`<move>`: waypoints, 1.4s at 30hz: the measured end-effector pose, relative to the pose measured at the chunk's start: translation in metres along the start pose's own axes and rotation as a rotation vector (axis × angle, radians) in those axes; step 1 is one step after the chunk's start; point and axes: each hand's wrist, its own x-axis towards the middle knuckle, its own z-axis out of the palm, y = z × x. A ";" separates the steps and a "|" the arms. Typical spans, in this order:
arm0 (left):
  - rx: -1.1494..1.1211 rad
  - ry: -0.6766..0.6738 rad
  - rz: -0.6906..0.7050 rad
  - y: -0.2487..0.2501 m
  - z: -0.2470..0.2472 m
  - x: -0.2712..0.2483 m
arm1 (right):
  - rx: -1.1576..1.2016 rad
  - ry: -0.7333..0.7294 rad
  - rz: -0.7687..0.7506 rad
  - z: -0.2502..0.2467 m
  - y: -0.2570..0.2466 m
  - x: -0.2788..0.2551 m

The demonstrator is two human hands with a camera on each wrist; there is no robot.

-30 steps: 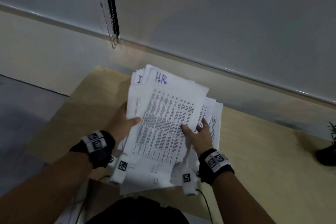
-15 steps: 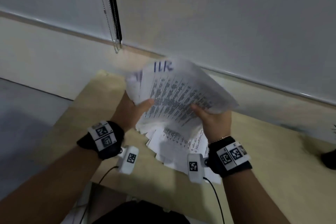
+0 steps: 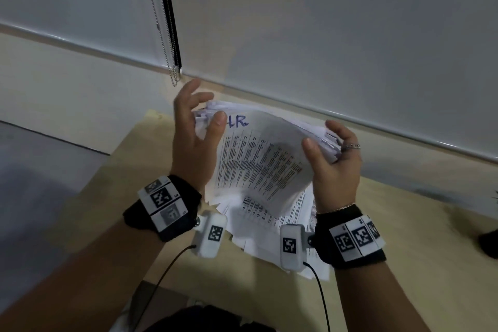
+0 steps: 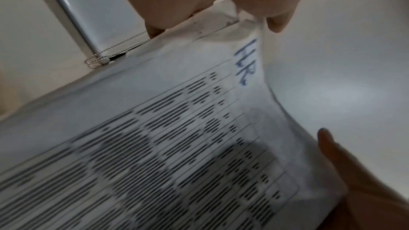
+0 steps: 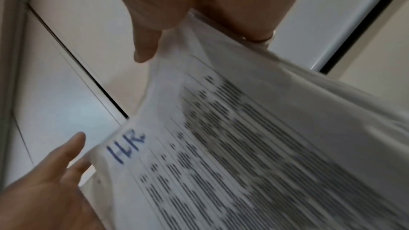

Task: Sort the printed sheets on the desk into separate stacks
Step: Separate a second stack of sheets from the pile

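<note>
The bundle of printed sheets (image 3: 258, 159) (top one marked HR) is held above the desk (image 3: 404, 237): the left hand (image 3: 192, 143) pinches its far-left corner, fingers (image 3: 190, 90) splayed upward; the right hand (image 3: 334, 164) clasps the right edge.

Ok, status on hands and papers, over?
Left hand pinches paper stack at top corner, right hand grips its right edge. Stack held above the desk, top sheet marked HR. More sheets spread below.

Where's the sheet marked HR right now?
Head view, centre: the HR sheet tops the bundle held above the desk, between the left hand and the right hand.
</note>
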 end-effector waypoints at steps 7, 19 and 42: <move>0.011 0.015 -0.020 -0.005 0.007 0.002 | -0.152 -0.004 -0.080 0.004 0.003 -0.001; 0.164 -0.386 -0.538 -0.088 -0.007 -0.036 | -0.316 0.001 0.344 -0.018 0.071 -0.010; 0.298 -0.010 -0.650 -0.092 -0.077 -0.025 | -1.059 -0.018 0.925 -0.017 0.173 -0.045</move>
